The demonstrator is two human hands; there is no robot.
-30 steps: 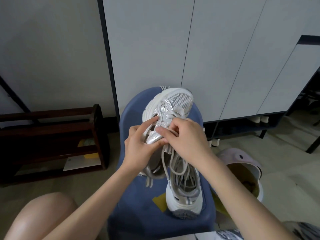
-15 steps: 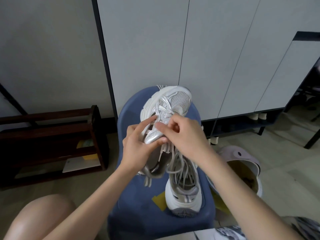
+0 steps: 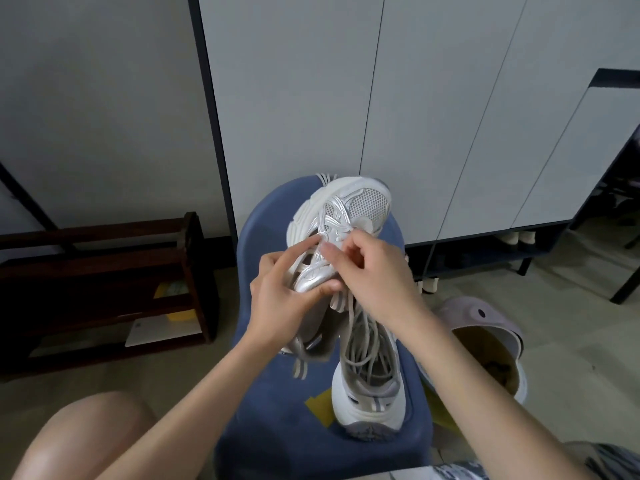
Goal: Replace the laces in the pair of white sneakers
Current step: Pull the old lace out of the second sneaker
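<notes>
A white and silver sneaker [image 3: 349,209] is lifted over a blue stool [image 3: 273,403], its mesh toe pointing away from me. My left hand [image 3: 280,296] grips its silver side from the left, thumb under the upper. My right hand [image 3: 370,268] pinches a white lace [image 3: 349,327] at the eyelets near the tongue. Loose loops of that lace hang down into the second white sneaker [image 3: 370,400], which stands on the stool with its heel towards me.
A dark wooden shoe rack [image 3: 104,271] stands on the left. White cabinet doors [image 3: 415,116] rise behind the stool. A pale purple clog [image 3: 485,327] lies on the floor at the right. My bare knee [image 3: 79,441] is at the lower left.
My right hand has shifted slightly up along the eyelets towards the toe, still working the lace. The left hand keeps its hold on the sneaker.
</notes>
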